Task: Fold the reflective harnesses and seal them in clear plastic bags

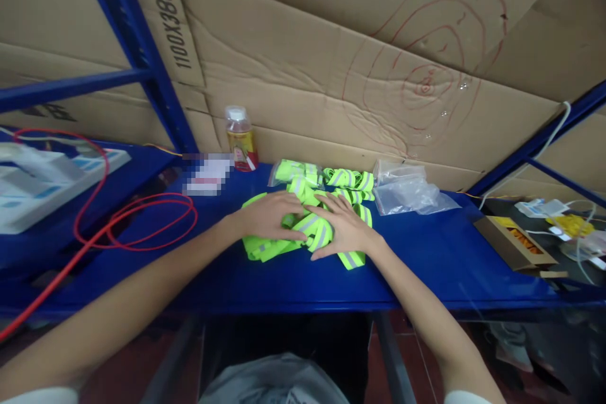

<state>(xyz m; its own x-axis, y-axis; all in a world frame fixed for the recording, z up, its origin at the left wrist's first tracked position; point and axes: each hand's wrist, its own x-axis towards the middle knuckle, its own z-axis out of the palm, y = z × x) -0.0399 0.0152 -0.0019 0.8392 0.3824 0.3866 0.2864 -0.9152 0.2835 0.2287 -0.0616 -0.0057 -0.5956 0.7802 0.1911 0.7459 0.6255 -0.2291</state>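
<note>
Between my hands is a folded bundle of neon yellow-green reflective strap (318, 235) with silver stripes. My left hand (272, 214) curves round its left side, thumb low and fingers reaching over. My right hand (344, 226) cups the right side, fingers over the top and thumb at the front. More of the strap lies loose under my left wrist, and a striped end hangs out below my right palm. Just behind, packed reflective straps (296, 172) in a clear bag and rolled reflective straps (349, 179) lie on the blue table (303, 287).
A clear bottle with a yellow label (243, 142) stands at the back left, beside a blurred white packet (208, 175). Clear plastic bags (409, 189) lie back right. A red cable (142, 199) loops at left. An open cardboard box (516, 243) sits far right. Cardboard (284, 76) walls the back.
</note>
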